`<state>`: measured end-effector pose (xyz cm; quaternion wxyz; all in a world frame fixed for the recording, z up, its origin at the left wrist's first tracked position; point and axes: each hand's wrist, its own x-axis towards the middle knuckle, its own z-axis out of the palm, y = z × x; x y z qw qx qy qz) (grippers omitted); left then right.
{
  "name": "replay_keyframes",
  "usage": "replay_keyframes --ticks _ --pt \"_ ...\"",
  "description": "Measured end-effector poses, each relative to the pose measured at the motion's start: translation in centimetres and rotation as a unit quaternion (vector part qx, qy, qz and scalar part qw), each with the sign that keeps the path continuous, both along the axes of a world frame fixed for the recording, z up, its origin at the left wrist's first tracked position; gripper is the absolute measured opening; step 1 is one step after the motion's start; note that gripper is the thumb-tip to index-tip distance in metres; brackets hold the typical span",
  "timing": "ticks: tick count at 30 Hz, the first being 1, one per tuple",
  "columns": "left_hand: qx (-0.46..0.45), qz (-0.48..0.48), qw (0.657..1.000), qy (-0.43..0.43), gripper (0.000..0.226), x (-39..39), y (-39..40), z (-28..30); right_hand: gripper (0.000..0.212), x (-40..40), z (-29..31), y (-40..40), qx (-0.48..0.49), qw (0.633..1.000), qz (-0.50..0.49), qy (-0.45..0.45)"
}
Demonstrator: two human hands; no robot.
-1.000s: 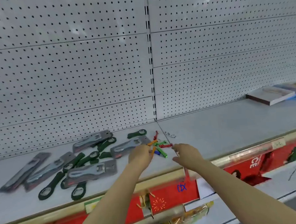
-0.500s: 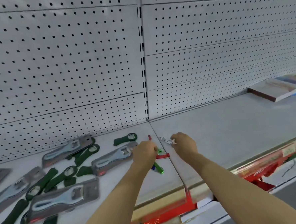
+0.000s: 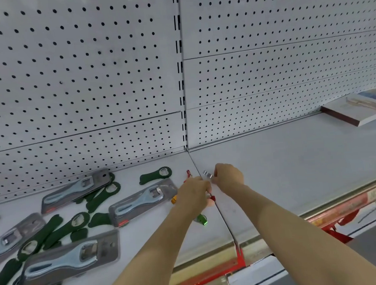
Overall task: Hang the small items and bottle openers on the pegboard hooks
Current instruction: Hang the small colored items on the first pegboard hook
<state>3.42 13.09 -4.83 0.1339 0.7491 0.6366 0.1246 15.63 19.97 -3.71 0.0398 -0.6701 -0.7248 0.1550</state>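
Several bottle openers beside hands; grasp seemingly small items.

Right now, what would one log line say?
left hand: gathering small coloured metal items | right hand: pinching small silver metal clip | pegboard: nothing hung

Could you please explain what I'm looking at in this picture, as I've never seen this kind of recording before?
There is no machine here: a person wears a camera on the head, looking down at their own bare hands. The left hand rests over small coloured items on the shelf; whether it grips any is hidden. The right hand pinches a small silver piece. To the left lie green openers and packaged openers. Behind stands a pegboard, with no hooks visible. A box sits far right.
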Motion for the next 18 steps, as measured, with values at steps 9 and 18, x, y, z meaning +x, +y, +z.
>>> replay_keyframes --ticks 9,18 --pt "0.053 -0.074 0.984 0.156 0.010 0.7 0.2 0.7 0.006 1.7 -0.2 -1.5 0.002 0.971 -0.088 0.220" --pt "0.070 0.123 0.984 -0.108 0.013 -2.0 -1.3 2.1 0.011 1.5 2.1 -4.4 -0.005 0.883 -0.078 0.463"
